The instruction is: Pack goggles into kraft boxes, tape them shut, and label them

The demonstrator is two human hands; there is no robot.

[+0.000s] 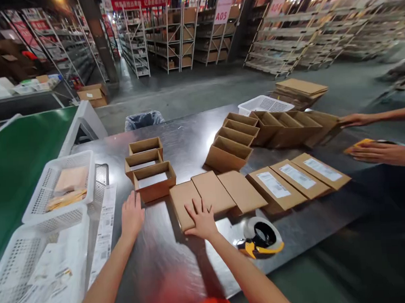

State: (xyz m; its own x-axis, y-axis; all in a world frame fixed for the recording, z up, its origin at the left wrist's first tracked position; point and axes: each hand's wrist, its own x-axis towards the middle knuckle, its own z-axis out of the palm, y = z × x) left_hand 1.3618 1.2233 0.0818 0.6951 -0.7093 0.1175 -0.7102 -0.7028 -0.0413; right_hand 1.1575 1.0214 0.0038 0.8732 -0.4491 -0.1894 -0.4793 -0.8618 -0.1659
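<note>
Resting the right hand [203, 223] on a plain carton [180, 194]

The right hand lies palm down, fingers spread apart, on the near end of the plain carton, which sits closed on the metal bench [181, 127]. To the left of the carton, the left hand [131, 215] is stretched out at the front open box [157, 190], its fingers close together; whether they touch the box I cannot tell. Two more open boxes [144, 154] stand behind that one. Directly right of the carton come two other closed cartons [225, 192], then three labelled cartons [299, 178]. A tape dispenser [264, 245] lies to its near right. Well to its right, a co-worker's hand [355, 120] touches the end of a row of upright boxes [286, 129].
</note>
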